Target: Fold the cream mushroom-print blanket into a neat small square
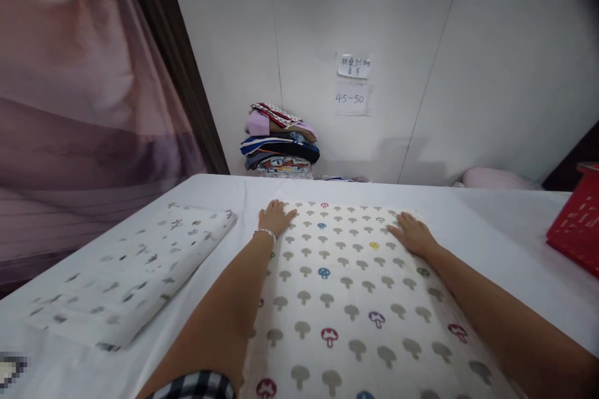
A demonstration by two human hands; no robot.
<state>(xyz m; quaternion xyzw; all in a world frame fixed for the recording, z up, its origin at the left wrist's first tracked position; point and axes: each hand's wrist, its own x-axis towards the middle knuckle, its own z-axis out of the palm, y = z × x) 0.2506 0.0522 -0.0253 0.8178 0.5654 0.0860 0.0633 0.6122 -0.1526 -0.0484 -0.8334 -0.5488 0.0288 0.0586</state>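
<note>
A white cloth printed with grey and coloured mushrooms (346,296) lies spread over the table in front of me, running toward my body. My left hand (276,218), with a bracelet at the wrist, rests on its far left corner, fingers stretched out. On the far right corner, my right hand (412,234) lies flat with the fingers apart. Both palms face down on the fabric, and neither hand grips it. To the left, apart from my arm, is a folded white cloth with a leaf-like print (140,268).
The white-covered table (477,230) reaches to the wall. Behind it rises a stack of folded fabrics (281,143). A red basket (575,218) stands at the right edge. A pink curtain (70,106) hangs at left, and paper notes (353,83) are on the wall.
</note>
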